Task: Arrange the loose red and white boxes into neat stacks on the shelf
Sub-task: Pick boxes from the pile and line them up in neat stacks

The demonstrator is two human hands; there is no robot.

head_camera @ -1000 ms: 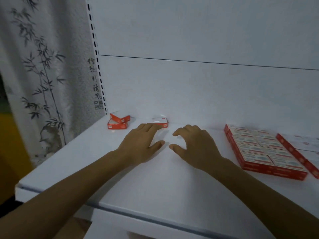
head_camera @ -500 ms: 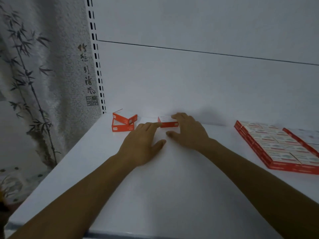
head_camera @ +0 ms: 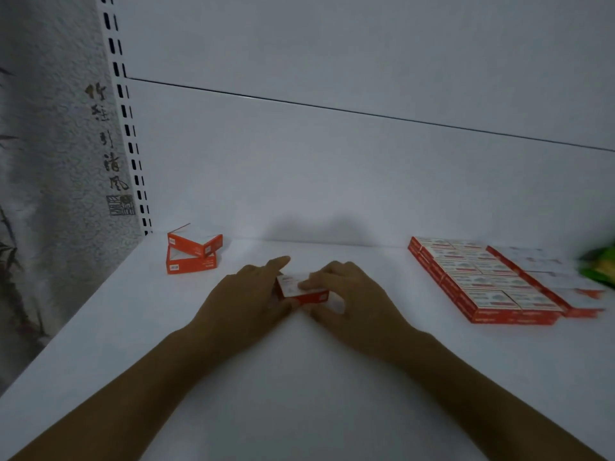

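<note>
On the white shelf (head_camera: 299, 394), the right hand (head_camera: 352, 294) pinches a small red and white box (head_camera: 299, 291), the left hand (head_camera: 246, 294) straight-fingered against its left end; farther back, two loose boxes (head_camera: 193, 252) lie crookedly stacked left, a flat block of boxes (head_camera: 482, 284) right, before the white back panel (head_camera: 332, 178) and bamboo-print curtain (head_camera: 50, 161).

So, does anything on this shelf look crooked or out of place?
Yes. At the left rear, the upper box lies tilted and twisted across the lower box, making an untidy pile, unlike the flat, aligned block of boxes at the right.
</note>
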